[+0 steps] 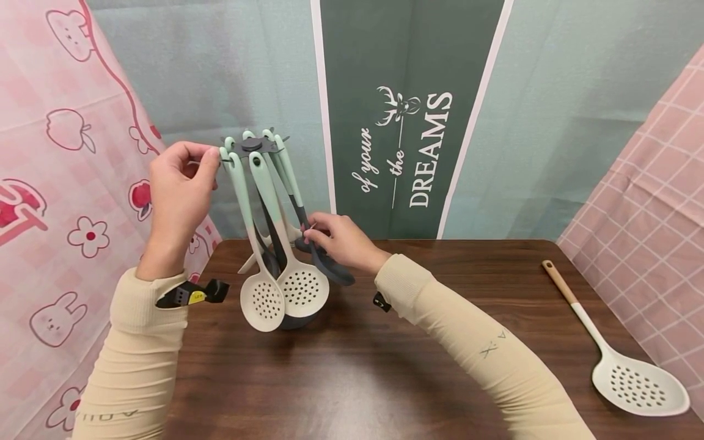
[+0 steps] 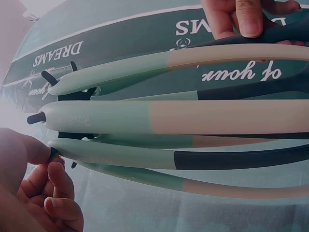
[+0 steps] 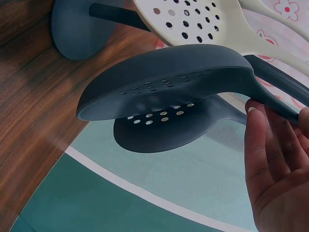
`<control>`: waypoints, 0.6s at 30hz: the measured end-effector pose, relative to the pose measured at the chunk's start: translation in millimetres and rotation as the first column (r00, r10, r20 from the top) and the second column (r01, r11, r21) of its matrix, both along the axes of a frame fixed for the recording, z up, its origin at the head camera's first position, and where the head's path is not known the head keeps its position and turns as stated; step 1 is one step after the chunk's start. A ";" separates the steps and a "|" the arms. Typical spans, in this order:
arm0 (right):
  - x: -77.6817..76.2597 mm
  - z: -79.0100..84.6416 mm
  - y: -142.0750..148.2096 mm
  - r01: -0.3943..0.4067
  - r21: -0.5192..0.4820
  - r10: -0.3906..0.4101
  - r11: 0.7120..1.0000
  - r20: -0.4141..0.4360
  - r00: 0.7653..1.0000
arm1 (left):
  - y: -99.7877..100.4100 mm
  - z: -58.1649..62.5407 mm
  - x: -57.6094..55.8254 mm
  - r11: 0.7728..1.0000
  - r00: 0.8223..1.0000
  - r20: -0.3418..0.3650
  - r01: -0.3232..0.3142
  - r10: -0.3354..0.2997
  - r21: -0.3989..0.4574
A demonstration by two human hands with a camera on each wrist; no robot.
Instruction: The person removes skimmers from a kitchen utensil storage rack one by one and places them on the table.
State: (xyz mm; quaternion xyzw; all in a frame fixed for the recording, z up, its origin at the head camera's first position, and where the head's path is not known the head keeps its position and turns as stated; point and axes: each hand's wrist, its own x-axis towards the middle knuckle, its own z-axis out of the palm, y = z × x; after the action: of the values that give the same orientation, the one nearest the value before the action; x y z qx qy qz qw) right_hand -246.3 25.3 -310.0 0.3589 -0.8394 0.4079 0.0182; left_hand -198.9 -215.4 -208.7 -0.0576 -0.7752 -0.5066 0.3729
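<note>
A dark rotating utensil rack (image 1: pixel 252 145) holds several mint-handled kitchen tools hanging from its hooks. My left hand (image 1: pixel 184 183) is at the rack's left side, where thumb and forefinger pinch a hook tip beside a mint handle end (image 2: pixel 72 151). Lower on the right, my right hand (image 1: pixel 345 239) grips the thin neck of a dark slotted spoon (image 3: pixel 164 82), which hangs tilted outward. Behind that spoon, the right wrist view shows a second dark perforated tool (image 3: pixel 159 133). Two cream skimmers, a smaller one (image 1: pixel 263 304) and a larger one (image 1: pixel 304 286), hang at the front and overlap.
On the right of the brown wooden table (image 1: pixel 352 379) lies a cream slotted turner (image 1: pixel 640 382) with a wooden handle. A round dark base (image 3: pixel 79 29) stands under the rack. Printed cloths hang behind and at both sides.
</note>
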 end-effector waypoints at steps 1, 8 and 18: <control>0.1 0.1 0.4 0.002 0.000 -0.002 1.000 -0.002 1.000 | 0.1 -0.1 -0.1 1.000 1.000 0.000 0.002 -0.002 0.002; 0.3 1.2 3.5 0.015 0.002 -0.015 1.000 -0.010 1.000 | 0.3 0.1 -0.5 1.000 1.000 0.003 0.007 -0.007 0.006; 1.2 2.7 7.2 0.021 0.011 -0.021 1.000 -0.016 1.000 | -0.1 -1.2 -0.7 1.000 1.000 0.004 -0.001 0.001 0.002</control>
State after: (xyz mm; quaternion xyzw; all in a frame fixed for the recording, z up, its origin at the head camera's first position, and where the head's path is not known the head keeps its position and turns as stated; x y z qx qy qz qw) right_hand -245.2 32.6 -307.3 0.3536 -0.8451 0.4001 0.0272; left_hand -199.6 -215.6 -209.9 -0.0558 -0.7754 -0.5075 0.3717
